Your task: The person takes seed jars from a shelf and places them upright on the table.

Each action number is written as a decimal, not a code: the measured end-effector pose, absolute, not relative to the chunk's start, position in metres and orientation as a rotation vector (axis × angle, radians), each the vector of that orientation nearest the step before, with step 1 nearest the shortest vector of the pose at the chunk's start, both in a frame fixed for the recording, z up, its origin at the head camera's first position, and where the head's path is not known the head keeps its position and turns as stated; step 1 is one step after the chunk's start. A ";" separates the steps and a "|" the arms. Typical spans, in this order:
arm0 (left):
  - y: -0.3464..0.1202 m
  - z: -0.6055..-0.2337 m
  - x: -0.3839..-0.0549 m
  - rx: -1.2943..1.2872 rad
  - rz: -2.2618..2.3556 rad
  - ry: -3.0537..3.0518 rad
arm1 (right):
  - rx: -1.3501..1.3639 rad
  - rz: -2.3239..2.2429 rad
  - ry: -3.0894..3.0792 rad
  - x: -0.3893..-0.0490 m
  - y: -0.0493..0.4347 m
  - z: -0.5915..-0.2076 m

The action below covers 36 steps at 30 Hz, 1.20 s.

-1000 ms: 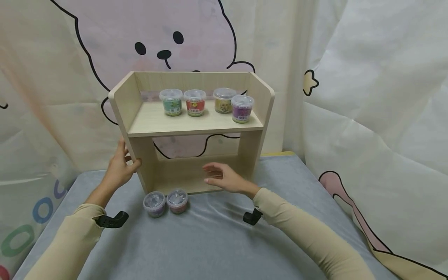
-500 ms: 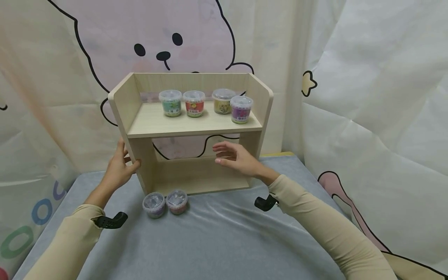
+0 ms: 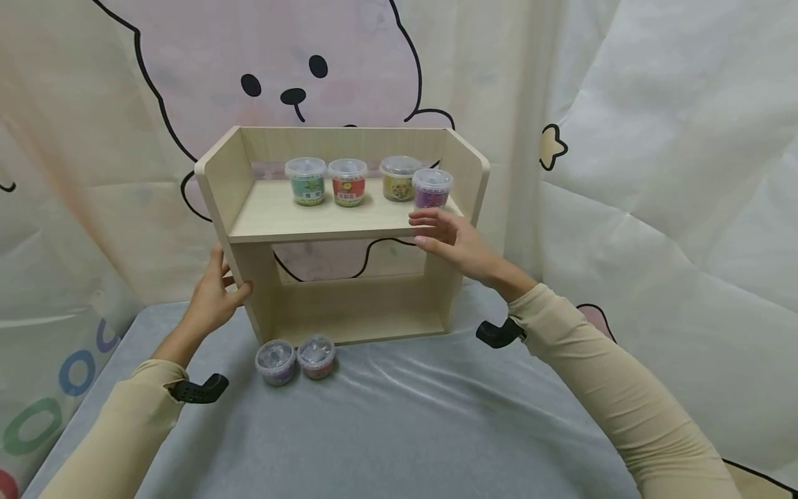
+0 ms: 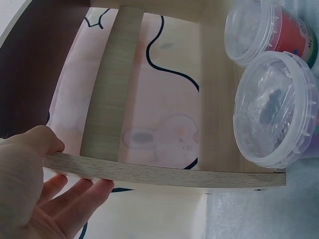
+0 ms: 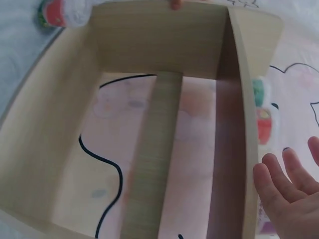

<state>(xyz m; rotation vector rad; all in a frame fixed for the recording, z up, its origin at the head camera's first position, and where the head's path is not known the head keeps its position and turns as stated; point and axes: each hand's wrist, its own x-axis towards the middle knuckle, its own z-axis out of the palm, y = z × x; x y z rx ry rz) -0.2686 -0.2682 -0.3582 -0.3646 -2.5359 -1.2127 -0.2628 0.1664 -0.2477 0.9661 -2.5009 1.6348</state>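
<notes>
Wooden shelf unit stands on the table; at its 8 o'clock, the left hand grips one side between thumb and fingers. At 3 o'clock the right hand holds nothing, its fingers loosely extended by the upper board; contact is unclear. Just beyond, at 2 o'clock, sits a purple-labelled tub beside a yellow-labelled tub. Towards 7 o'clock, a purplish tub and a reddish tub rest on the table.

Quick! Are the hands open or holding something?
Left hand: holding the wooden shelf by its side.
Right hand: open, holding nothing, near the upper purple tub.
</notes>
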 end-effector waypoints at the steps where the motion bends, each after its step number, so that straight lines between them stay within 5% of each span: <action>1: -0.268 -0.358 -0.269 -0.368 -1.212 -2.535 | 0.962 1.647 -2.488 -0.264 0.168 -0.245; 22: -0.269 -0.357 -0.268 -0.368 -1.216 -2.534 | 0.639 1.638 -2.361 -0.275 0.180 -0.206; 36: -0.268 -0.357 -0.267 -0.371 -1.211 -2.556 | 0.377 1.849 -2.472 -0.316 0.165 -0.208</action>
